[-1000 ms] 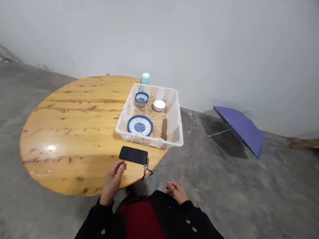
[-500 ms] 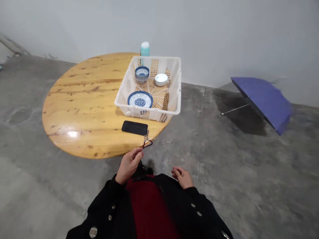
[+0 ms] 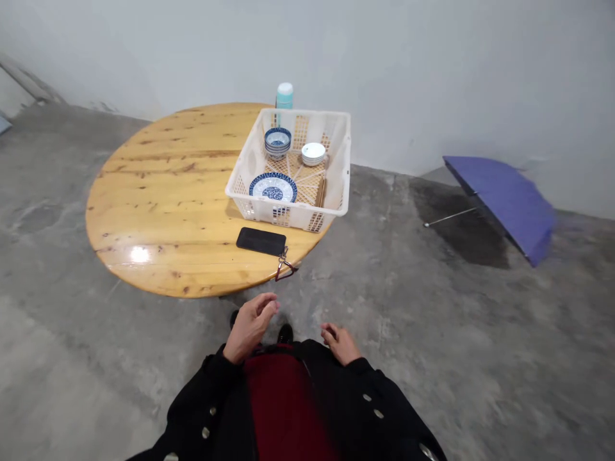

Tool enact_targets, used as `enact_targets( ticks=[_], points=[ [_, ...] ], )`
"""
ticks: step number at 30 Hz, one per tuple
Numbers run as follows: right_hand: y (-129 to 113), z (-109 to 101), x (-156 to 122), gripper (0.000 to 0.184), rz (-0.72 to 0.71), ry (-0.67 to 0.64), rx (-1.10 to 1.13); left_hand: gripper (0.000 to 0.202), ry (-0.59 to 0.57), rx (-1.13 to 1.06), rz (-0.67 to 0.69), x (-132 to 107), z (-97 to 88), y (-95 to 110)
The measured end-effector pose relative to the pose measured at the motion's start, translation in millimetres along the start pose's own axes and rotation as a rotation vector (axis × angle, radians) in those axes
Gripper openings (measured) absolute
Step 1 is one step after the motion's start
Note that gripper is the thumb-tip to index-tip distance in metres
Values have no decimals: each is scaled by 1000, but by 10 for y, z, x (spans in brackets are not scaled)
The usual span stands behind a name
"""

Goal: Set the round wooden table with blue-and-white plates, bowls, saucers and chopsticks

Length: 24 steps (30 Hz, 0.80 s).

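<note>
My left hand (image 3: 250, 323) hangs in front of my body, below the near edge of the round wooden table (image 3: 163, 192), fingers loosely curled and holding nothing. My right hand (image 3: 340, 342) sits close to my waist, fingers half curled, also holding nothing. A black phone (image 3: 261, 241) with a red strap (image 3: 284, 267) lies flat near the table's front edge, the strap hanging over it. Behind it stands a white plastic basket (image 3: 336, 186) holding a blue-patterned plate (image 3: 273, 187), stacked blue bowls (image 3: 277, 141), white dishes (image 3: 313, 153) and chopsticks (image 3: 319, 191).
A teal bottle with a white cap (image 3: 284, 95) stands behind the basket near the wall. An open purple umbrella (image 3: 500, 198) lies on the concrete floor to the right. Bare concrete floor surrounds the table.
My left hand has left the phone and drawn back off the table toward my body. The view has pulled away from the table, which now sits farther off.
</note>
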State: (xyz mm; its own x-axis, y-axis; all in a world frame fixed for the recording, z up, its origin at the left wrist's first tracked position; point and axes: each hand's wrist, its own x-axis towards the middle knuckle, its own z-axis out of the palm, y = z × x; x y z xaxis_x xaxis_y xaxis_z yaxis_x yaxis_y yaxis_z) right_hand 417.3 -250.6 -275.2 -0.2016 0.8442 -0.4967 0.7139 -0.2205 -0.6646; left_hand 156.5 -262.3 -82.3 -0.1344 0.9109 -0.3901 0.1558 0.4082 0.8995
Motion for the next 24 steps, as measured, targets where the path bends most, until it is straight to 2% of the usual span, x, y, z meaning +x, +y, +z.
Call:
enact_targets(
  ticks=[3, 6, 11, 16, 21, 24],
  points=[
    [-91, 6, 25, 37, 46, 46, 34, 39, -44, 32, 33, 65, -143, 33],
    [-284, 111, 57, 38, 53, 68, 50, 39, -41, 53, 34, 114, -389, 11],
    [-750, 409, 107, 36, 26, 41, -11, 39, -15, 52, 62, 209, -884, -77],
    [-1204, 661, 186, 29, -2, 80, -52, 41, -28, 72, 92, 325, -1328, -182],
    [-1514, 872, 206, 31, 5, 85, 62, 42, -73, 150, 120, 536, -1768, -218],
    [-1677, 820, 168, 34, -17, 118, 211, 40, -91, 241, 217, 768, -2003, -96]
  ],
)
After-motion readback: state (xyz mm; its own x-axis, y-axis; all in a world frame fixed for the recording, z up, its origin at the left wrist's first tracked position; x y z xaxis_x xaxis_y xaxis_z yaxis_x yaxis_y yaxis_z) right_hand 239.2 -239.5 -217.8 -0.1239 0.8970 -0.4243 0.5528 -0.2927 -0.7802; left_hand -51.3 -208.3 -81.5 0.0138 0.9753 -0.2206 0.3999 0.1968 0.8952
